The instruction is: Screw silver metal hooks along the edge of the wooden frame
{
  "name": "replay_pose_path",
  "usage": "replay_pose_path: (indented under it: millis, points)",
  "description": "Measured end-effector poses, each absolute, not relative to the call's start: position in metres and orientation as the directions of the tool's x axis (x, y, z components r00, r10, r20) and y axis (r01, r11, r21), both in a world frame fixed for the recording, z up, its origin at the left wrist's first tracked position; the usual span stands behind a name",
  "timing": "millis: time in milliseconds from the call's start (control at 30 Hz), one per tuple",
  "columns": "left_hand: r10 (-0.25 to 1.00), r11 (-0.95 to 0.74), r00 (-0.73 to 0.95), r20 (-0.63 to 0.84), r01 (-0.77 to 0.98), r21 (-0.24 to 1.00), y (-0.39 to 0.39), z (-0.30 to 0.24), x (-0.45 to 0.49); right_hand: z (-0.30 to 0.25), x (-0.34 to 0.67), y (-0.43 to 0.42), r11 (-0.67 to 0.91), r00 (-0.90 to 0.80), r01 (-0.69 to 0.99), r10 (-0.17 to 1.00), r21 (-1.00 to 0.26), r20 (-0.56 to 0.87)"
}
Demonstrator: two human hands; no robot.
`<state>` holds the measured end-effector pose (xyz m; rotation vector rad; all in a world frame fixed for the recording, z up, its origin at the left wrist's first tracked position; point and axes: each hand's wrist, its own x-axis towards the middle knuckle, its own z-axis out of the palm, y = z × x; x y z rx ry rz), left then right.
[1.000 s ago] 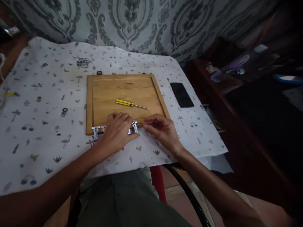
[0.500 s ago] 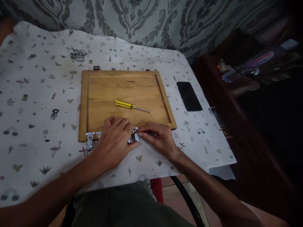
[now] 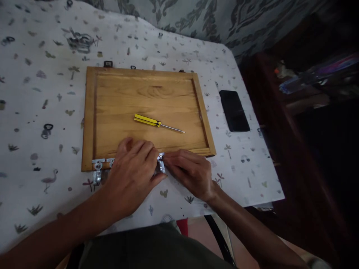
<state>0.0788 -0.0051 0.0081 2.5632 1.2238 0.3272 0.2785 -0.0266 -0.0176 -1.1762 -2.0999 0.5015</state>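
Left hand (image 3: 134, 170) is covering board's (image 3: 148, 93) near edge, probably steadying it, hold unclear | right hand (image 3: 193, 172) is bunching narrow at bracket (image 3: 162, 166), any grip hidden

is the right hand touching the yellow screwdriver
Apart: the head view shows a bare strip of the wooden panel between the right hand and the yellow screwdriver lying beyond it.

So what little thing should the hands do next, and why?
Maybe the right hand should gently steady the silver clip between the hands against the board. It's right at that clip, the left hand is over the same near edge, and the screwdriver lies unheld.
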Motion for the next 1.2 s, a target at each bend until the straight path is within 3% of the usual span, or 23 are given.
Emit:
replay_pose_path:
  millis: [167, 467, 1033, 1200]
  points:
    - [0.781, -0.602, 0.620, 0.076, 0.714, 0.356, -0.0048, 0.0094, 0.0786, -0.0157, 0.2778, -0.0271, 0.585, -0.406, 0.610, 0.810, -0.535, 0.423]
    - [0.776, -0.619, 0.621, 0.113, 0.713, 0.329, -0.0050, 0.0088, 0.0792, -0.0162, 0.2771, -0.0272, 0.597, -0.418, 0.611, 0.801, -0.520, 0.429]
    - [0.766, -0.637, 0.626, 0.149, 0.705, 0.311, -0.0057, 0.0082, 0.0793, -0.0206, 0.2763, -0.0274, 0.460, -0.303, 0.491, 0.886, -0.740, 0.350]
    - [0.772, -0.628, 0.620, 0.143, 0.706, 0.326, -0.0045, 0.0090, 0.0794, -0.0151, 0.2819, -0.0277, 0.374, -0.175, 0.448, 0.927, -0.812, 0.331]
